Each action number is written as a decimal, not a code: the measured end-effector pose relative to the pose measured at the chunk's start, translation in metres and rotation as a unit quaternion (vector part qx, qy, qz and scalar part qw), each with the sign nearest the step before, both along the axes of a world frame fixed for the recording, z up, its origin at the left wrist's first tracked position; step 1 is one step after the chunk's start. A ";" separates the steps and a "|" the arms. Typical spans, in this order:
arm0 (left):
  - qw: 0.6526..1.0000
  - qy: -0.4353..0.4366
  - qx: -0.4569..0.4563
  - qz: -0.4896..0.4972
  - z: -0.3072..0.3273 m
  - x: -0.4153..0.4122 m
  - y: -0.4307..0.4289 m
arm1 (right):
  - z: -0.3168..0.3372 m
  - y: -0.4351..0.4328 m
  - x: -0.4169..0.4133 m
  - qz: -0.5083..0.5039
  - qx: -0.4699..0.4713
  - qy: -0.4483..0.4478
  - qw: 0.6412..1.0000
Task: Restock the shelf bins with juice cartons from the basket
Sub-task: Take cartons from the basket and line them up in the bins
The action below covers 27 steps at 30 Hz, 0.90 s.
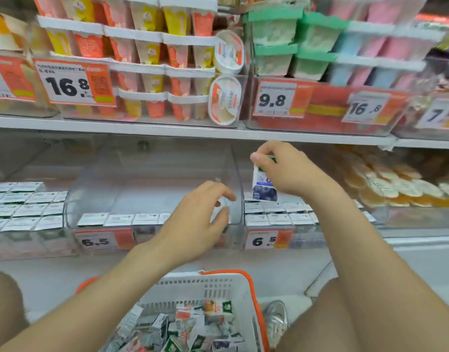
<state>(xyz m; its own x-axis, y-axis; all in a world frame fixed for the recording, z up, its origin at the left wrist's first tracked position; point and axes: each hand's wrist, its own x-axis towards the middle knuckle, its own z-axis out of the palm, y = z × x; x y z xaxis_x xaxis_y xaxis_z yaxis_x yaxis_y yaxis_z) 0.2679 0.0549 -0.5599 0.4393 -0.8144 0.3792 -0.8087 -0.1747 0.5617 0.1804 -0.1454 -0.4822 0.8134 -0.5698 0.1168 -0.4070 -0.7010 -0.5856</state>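
R hand [289,171] pinched a blueberry juice carton [264,190] by its top, thumb on the near face & fingers curled over the far side. The carton hung upright, a bit tilted, above the right-hand clear bin [307,237], just over the rows of cartons [274,212] already packed in there. That bin's front carried a 6.5 price tag [266,240].

L hand [195,222] grasped nothing: fingers loosely bent and spread, thumb apart from them, palm down. It was at the front right corner of the middle clear bin [237,179], fingertips near the bin's right wall; couldn't tell if they touched it. The middle bin had only one row of cartons [121,219] along its front, behind another 6.5 tag [104,241]. More carton tops [22,207] filled the section to the left.

The basket [192,283], white w/ an orange handle [253,288], sat on the floor btwn the person's knees, below the shelf. A loose jumble of juice cartons [192,326] lay inside. A silver shoe [276,318] showed just right of it.

The upper shelf [167,129] held stacked yogurt cup packs [147,54] in orange, yellow & pink, plus green-lidded tubs [276,34] to the right.
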 end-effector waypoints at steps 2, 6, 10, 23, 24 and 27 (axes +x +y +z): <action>0.996 -0.068 0.053 -0.030 -0.015 -0.006 -0.010 | -0.009 -0.020 -0.008 -0.020 -0.044 0.020 0.999; 0.985 -0.147 0.093 -0.019 -0.033 -0.012 -0.022 | -0.029 -0.047 -0.008 -0.007 -0.087 0.069 0.994; 0.984 -0.159 0.078 -0.006 -0.037 -0.013 -0.027 | -0.045 -0.059 0.003 0.037 -0.064 0.130 0.989; 0.982 -0.166 0.077 -0.044 -0.044 -0.006 -0.012 | -0.059 -0.058 0.014 0.064 -0.030 0.286 0.956; 0.984 -0.162 0.061 -0.040 -0.044 -0.008 -0.008 | -0.056 -0.055 0.013 0.055 -0.054 0.268 0.960; 0.988 -0.154 -0.021 -0.002 -0.043 -0.015 0.005 | -0.036 -0.025 0.000 0.053 -0.136 0.127 0.981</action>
